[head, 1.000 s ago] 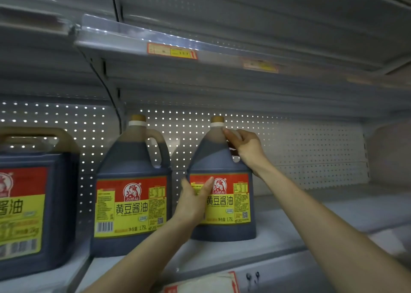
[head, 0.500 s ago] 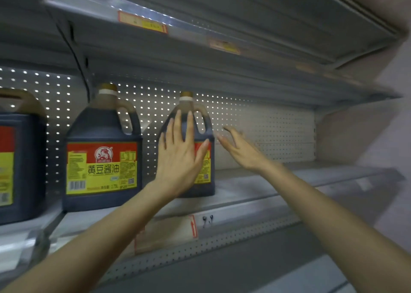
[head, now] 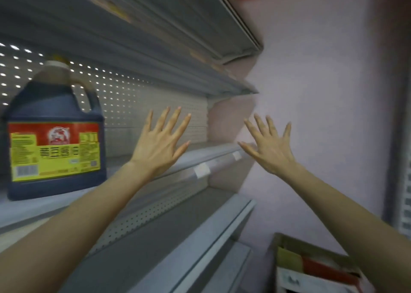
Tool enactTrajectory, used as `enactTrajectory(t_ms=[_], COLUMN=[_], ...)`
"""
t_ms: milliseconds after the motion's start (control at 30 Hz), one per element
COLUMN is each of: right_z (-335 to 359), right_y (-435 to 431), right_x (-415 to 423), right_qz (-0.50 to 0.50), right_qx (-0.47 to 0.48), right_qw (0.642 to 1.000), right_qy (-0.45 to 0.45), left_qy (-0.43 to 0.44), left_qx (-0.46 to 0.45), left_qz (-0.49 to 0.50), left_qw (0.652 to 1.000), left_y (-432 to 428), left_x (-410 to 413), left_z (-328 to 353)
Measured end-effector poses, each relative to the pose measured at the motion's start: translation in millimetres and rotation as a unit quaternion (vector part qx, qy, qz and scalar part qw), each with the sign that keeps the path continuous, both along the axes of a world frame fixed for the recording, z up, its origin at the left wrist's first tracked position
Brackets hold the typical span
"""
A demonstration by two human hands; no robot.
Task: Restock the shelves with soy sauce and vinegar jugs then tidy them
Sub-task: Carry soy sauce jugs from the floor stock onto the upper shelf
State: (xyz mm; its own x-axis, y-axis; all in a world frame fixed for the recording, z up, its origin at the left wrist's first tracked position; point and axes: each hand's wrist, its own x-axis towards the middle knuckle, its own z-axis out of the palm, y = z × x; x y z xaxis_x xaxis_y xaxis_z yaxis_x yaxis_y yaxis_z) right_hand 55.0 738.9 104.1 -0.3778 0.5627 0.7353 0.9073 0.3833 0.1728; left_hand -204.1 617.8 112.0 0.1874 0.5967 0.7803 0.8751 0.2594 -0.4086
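**Left.** A dark soy sauce jug [head: 55, 137] with a red and yellow label stands upright on the shelf [head: 218, 153]. Its handle is turned to the right, and the perforated back panel [head: 138, 97] is behind it. Nothing touches the jug. From there the shelf runs on to the pink wall [head: 322, 92].

**Centre.** Our left hand [head: 159, 147] is raised in front of the shelf with its fingers straight and spread wide. It holds nothing and is well apart from the jug.

**Right of centre.** Our right hand [head: 270, 150] is equally flat and spread, and also empty. It is in the air in front of the shelf's far end and the wall.

**Lower right.** A cardboard box [head: 311, 247] sits below the shelves, beside the wall. It has yellow and red shapes inside, but blur keeps us from telling whether these are more jugs.

**Reading.** We judge this to be the gap between one placement and the next, since one jug is set on the shelf and both hands are free. As we read it, the next move calls for a turn down toward the box. We would then take a firm grip on a jug's handle and steady its body with the other hand, since a full jug looks heavy. The lift would end on the shelf just beside the standing jug, with the label facing front.
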Motion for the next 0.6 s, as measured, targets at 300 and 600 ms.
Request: enactTrajectory(t_ms=[300,600], right_z=[-30,-99], right_y=[-35,-93], right_x=[108,152], right_qz=[-0.186,-0.299], right_qx=[-0.029,-0.103], right_qw=[0.982,0.948], right_qy=[0.025,0.023], left_qy=[0.023,0.028], left_qx=[-0.047,-0.108], left_qz=[-0.123,-0.237], left_qw=[0.991,0.965], left_y=[45,78], left_x=[59,106], left_z=[-18,-96])
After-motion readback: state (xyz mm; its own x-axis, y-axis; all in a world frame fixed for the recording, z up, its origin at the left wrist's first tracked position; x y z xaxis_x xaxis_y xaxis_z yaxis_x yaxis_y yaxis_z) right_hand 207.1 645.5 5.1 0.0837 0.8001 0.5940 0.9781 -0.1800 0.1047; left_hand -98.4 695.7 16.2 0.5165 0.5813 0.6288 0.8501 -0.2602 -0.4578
